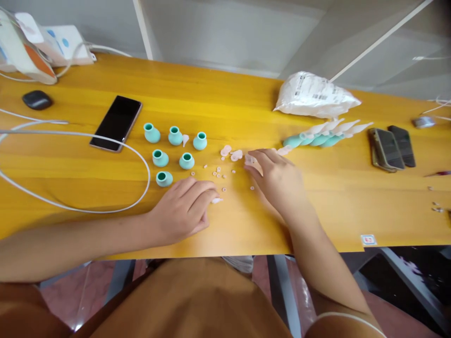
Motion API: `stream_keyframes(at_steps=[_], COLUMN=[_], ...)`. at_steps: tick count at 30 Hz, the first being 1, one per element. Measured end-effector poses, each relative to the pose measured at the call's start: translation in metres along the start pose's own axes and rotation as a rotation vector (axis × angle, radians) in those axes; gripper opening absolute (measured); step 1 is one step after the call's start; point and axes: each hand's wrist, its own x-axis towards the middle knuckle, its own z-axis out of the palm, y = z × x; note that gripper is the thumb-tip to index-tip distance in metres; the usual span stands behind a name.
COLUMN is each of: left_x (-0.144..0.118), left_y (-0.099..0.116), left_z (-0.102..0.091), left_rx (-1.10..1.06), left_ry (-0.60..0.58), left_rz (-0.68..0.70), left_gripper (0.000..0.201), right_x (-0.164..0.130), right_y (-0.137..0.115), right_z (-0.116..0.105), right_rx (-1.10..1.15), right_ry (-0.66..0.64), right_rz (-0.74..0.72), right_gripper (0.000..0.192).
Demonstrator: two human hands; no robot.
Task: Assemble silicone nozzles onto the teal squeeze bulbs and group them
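Note:
My left hand (183, 209) rests on the yellow wooden table (218, 98), fingers curled over a small white plastic piece (217, 200) at its fingertips. My right hand (278, 176) lies further right, its fingertips pinching a small pale pink piece (249, 159). Between the hands lie several tiny pink rings (220, 172) and a few pale pink caps (230, 152). Several teal cup-shaped parts (174, 136) stand to the left. A row of teal parts with white pointed tips (322, 135) lies to the right of my right hand.
A black phone (116, 123) and a looping white cable (81, 136) lie on the left. A dark mouse (37, 100) and white devices (42, 47) sit far left. A white plastic bag (313, 96) lies behind; two phones (391, 148) at right.

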Motion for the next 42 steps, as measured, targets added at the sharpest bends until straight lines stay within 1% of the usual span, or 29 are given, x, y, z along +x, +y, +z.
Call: stream_keyframes(at_steps=[2, 4, 6, 7, 11, 15, 18, 20, 22, 24, 26, 28, 29, 31, 32, 34, 35, 36, 37, 40, 41, 42], left_x=[0.003, 0.007, 0.011, 0.013, 0.015, 0.013, 0.009, 0.006, 0.004, 0.002, 0.002, 0.003, 0.004, 0.004, 0.003, 0.002, 0.002, 0.002, 0.001, 0.002, 0.002, 0.002], left_y=[0.005, 0.007, 0.005, 0.003, -0.009, -0.015, -0.017, -0.019, -0.021, -0.023, -0.024, -0.024, -0.024, -0.025, -0.025, -0.025, -0.024, -0.024, -0.023, -0.021, -0.02, -0.019], left_z=[-0.01, -0.016, -0.019, -0.018, -0.011, -0.002, 0.003, 0.005, 0.006, 0.007, 0.007, 0.007, 0.007, 0.006, 0.005, 0.004, 0.004, 0.005, 0.006, 0.01, 0.011, 0.012], left_rx=[0.159, 0.302, 0.377, 0.39, 0.348, 0.267, 0.176, 0.047, -0.082, -0.125, -0.102, -0.086, -0.1, -0.162, -0.203, -0.282, -0.311, -0.33, -0.336, -0.291, -0.276, -0.266], left_ry=[-0.046, -0.145, -0.205, -0.214, -0.192, -0.154, -0.093, -0.014, 0.072, 0.132, 0.153, 0.142, 0.125, 0.086, 0.07, 0.043, 0.036, 0.037, 0.04, 0.074, 0.076, 0.075], left_rz=[0.022, 0.04, 0.047, 0.051, 0.095, 0.122, 0.149, 0.194, 0.222, 0.203, 0.165, 0.161, 0.171, 0.204, 0.214, 0.213, 0.204, 0.194, 0.186, 0.188, 0.188, 0.185], left_gripper=[0.03, 0.026, 0.026, 0.026, 0.022, 0.02, 0.02, 0.022, 0.026, 0.028, 0.031, 0.038, 0.041, 0.038, 0.034, 0.024, 0.02, 0.017, 0.014, 0.011, 0.009, 0.008], right_x=[-0.003, -0.005, -0.004, -0.004, -0.001, -0.003, -0.004, -0.005, -0.005, -0.006, -0.009, -0.012, -0.014, -0.018, -0.019, -0.019, -0.019, -0.018, -0.016, -0.01, -0.008, -0.007], right_y=[0.0, 0.0, -0.001, -0.001, -0.002, -0.003, -0.002, -0.003, -0.007, -0.015, -0.026, -0.04, -0.046, -0.057, -0.06, -0.062, -0.06, -0.057, -0.053, -0.039, -0.034, -0.031], right_z=[0.004, 0.006, 0.006, 0.006, 0.007, 0.01, 0.009, 0.005, -0.001, -0.006, -0.007, -0.005, -0.003, 0.001, 0.003, 0.006, 0.006, 0.006, 0.006, 0.006, 0.007, 0.009], right_rx=[0.008, 0.018, 0.043, 0.058, 0.083, 0.058, 0.08, 0.148, 0.301, 0.579, 0.939, 1.279, 1.411, 1.57, 1.602, 1.591, 1.54, 1.445, 1.308, 0.772, 0.623, 0.513], right_ry=[0.007, 0.014, 0.011, 0.007, 0.01, 0.054, 0.128, 0.188, 0.226, 0.194, 0.067, -0.112, -0.199, -0.333, -0.372, -0.403, -0.395, -0.354, -0.272, 0.114, 0.22, 0.284], right_rz=[-0.01, -0.015, -0.019, -0.028, -0.057, -0.07, -0.083, -0.074, -0.043, -0.004, 0.004, -0.026, -0.039, -0.036, -0.026, -0.027, -0.051, -0.083, -0.118, -0.19, -0.201, -0.211], right_gripper=[0.028, 0.026, 0.022, 0.021, 0.017, 0.016, 0.013, 0.01, 0.008, 0.009, 0.015, 0.023, 0.026, 0.027, 0.028, 0.029, 0.028, 0.027, 0.023, 0.006, 0.003, 0.002])
